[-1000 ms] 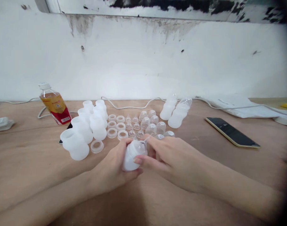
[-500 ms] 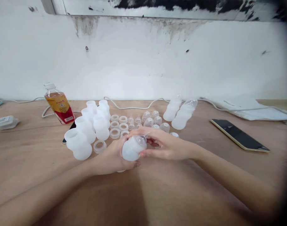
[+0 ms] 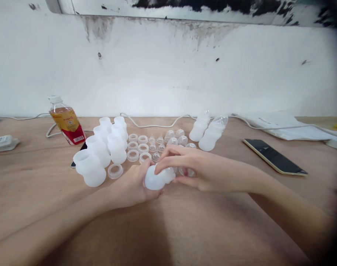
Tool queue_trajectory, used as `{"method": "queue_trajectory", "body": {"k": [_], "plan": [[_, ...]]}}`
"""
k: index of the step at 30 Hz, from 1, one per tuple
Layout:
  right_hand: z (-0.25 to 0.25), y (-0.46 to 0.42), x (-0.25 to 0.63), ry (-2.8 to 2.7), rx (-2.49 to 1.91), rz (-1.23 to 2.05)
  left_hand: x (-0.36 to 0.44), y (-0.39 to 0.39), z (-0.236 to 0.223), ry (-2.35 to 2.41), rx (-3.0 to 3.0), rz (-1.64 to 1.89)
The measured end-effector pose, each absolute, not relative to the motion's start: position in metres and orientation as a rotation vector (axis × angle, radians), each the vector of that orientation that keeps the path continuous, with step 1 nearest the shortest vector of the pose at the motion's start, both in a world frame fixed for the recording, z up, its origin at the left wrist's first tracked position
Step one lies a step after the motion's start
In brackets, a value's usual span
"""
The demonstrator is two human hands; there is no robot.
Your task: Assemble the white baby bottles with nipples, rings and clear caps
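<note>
A frosted white baby bottle [image 3: 154, 178] lies tilted on its side between my hands, its top end pointing right. My left hand [image 3: 136, 181] is wrapped round the bottle's body. My right hand [image 3: 189, 168] is closed over the other end, fingers across the top and thumb below; it partly hides that end. Just behind my hands are clear nipples [image 3: 152, 147], clear dome caps [image 3: 172, 141] and translucent collar rings [image 3: 133, 155] in rows. A single ring [image 3: 115, 171] sits nearer my left wrist.
Several open-topped bottles [image 3: 95, 173] stand at left, beside a drink bottle [image 3: 67, 123]. Two capped baby bottles [image 3: 208, 140] stand at back right. A phone [image 3: 273, 157], white plastic bag [image 3: 281, 127], white adapter [image 3: 3, 143] and white cable [image 3: 154, 126] lie on the table.
My right hand's fingers have slid left over the bottle and now cover more of its top end. The bottle has turned so that its top points more to the right.
</note>
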State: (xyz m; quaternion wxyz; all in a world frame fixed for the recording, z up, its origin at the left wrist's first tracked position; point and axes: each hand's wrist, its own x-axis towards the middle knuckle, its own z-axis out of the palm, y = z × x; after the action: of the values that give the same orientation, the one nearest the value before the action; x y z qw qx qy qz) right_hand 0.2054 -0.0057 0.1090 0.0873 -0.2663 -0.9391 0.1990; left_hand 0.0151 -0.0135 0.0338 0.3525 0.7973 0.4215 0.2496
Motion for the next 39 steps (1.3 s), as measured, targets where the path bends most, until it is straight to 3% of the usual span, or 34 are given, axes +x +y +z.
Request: {"method": "queue_trajectory", "body": {"k": [8, 18, 23, 27, 33, 39], "plan": [[0.1, -0.006, 0.199, -2.639, -1.299, 0.43, 0.018, -0.015, 0.035, 1.237, 2.123, 0.609], [0.107, 0.0, 0.212, -2.748, -0.568, 0.473, 0.015, -0.011, 0.029, 1.16, 2.092, 0.648], [0.11, 0.008, 0.223, -2.651, -0.761, 0.31, 0.011, -0.02, 0.032, 1.161, 2.009, 0.686], [0.096, 0.005, 0.211, -2.703, -0.922, 0.373, -0.007, -0.043, 0.039, 1.078, 2.084, 0.831], [0.06, 0.006, 0.143, -2.842, -0.627, 0.516, -0.05, -0.063, 0.071, 1.334, 2.083, 1.208], [0.052, 0.015, 0.115, -2.898, -0.45, 0.551, -0.067, -0.058, 0.099, 1.568, 2.348, 1.115]]}}
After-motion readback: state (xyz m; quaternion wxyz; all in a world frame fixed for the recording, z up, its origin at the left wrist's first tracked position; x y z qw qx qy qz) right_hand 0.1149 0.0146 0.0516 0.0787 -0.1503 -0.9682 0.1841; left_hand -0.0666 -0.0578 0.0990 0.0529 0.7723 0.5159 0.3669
